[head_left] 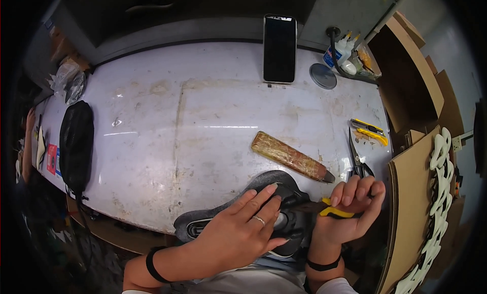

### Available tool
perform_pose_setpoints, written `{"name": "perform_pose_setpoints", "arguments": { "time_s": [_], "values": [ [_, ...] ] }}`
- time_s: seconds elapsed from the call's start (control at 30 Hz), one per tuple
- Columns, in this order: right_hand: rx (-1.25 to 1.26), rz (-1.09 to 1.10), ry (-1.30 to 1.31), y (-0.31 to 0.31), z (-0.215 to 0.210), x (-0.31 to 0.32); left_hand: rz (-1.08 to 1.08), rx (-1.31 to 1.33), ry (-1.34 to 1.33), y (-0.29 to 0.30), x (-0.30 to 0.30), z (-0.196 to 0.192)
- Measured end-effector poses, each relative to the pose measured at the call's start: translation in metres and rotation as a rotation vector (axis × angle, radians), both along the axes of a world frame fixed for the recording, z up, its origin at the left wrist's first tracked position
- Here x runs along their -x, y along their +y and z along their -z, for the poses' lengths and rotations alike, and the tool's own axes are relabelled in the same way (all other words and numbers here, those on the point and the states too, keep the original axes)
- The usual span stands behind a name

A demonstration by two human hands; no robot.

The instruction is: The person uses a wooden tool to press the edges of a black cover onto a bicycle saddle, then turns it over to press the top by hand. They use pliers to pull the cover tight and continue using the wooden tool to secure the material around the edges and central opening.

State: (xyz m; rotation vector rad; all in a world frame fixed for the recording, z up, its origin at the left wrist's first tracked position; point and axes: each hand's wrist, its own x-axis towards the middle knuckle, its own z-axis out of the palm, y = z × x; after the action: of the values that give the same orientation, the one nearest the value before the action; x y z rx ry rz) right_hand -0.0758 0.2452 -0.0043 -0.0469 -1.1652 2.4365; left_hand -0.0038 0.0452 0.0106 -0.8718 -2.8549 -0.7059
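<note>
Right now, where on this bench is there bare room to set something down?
The widest bare patch of the white bench lies between the black pouch and the brown wrapped block, reaching back to the phone. The right end is crowded: scissors, yellow cutter, bottles, cardboard.

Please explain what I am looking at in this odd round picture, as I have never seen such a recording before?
It is one view from a wide fisheye camera worn on a person's head, looking down at their own bare hands; straight edges bend near the rim. The left hand presses flat on a dark foam piece at the edge of a worn white table. The right hand grips a yellow utility knife, its tip against the foam. On the table lie a brown wrapped block, a phone, scissors, another yellow cutter and a black pouch.
</note>
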Motion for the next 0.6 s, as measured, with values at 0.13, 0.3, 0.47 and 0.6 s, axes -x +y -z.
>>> {"name": "perform_pose_setpoints", "arguments": {
  "time_s": [0.13, 0.3, 0.47, 0.6],
  "values": [
    [-0.262, 0.030, 0.146, -0.008, -0.004, -0.013, 0.002, 0.027, 0.004, -0.001, -0.001, 0.003],
    [-0.349, -0.033, 0.240, -0.003, -0.005, -0.021, -0.036, 0.019, 0.001, 0.003, 0.002, 0.000],
    [-0.121, -0.112, 0.110, -0.008, -0.014, -0.012, -0.083, 0.062, 0.023, 0.010, 0.001, -0.008],
    [0.006, -0.083, 0.024, 0.011, -0.006, -0.007, -0.078, 0.034, 0.047, 0.015, 0.001, -0.003]
  ]
}}
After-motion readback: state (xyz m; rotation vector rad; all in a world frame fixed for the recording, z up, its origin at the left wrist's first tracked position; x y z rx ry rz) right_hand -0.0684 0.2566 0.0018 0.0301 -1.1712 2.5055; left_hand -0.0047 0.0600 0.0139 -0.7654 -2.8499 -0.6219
